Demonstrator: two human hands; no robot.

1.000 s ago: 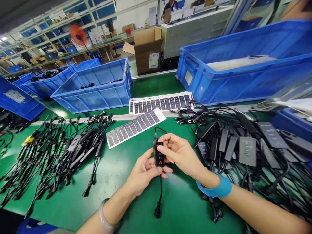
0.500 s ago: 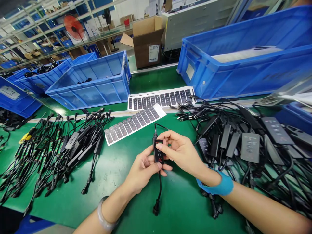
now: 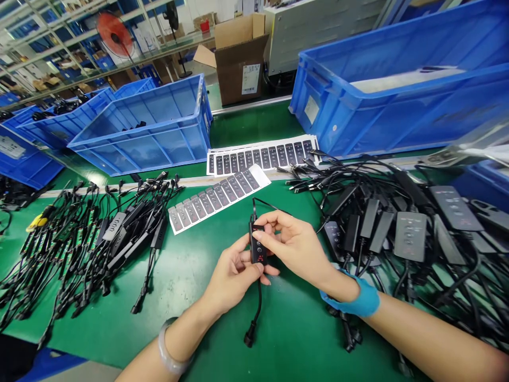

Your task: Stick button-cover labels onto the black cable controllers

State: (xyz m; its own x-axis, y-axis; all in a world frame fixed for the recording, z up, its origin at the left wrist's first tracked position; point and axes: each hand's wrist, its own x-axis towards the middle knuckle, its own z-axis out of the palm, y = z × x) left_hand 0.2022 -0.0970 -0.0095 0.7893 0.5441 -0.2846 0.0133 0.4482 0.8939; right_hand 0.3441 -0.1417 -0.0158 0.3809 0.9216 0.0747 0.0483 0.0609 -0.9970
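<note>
My left hand [image 3: 233, 276] grips the lower part of a small black inline controller [image 3: 257, 249], upright above the green table. Its cable hangs down to a black plug [image 3: 249, 337] near the table's front edge. My right hand [image 3: 292, 244] pinches the controller's upper end, thumb and forefinger pressed on its face. A blue band [image 3: 356, 300] circles my right wrist and a pale bangle [image 3: 169, 355] my left. Sticker sheets [image 3: 217, 197] with rows of dark labels lie just beyond my hands.
A heap of black cabled controllers [image 3: 99, 233] lies on the left, a larger tangle [image 3: 397, 228] on the right. Blue crates stand behind: one [image 3: 147, 130] at centre-left, a big one [image 3: 397, 101] at right. A cardboard box [image 3: 240, 58] and red fan [image 3: 110, 33] stand farther back.
Both hands keep hold of the controller. My right fingers have shifted slightly up onto its top end. The view has tilted a little downward.
</note>
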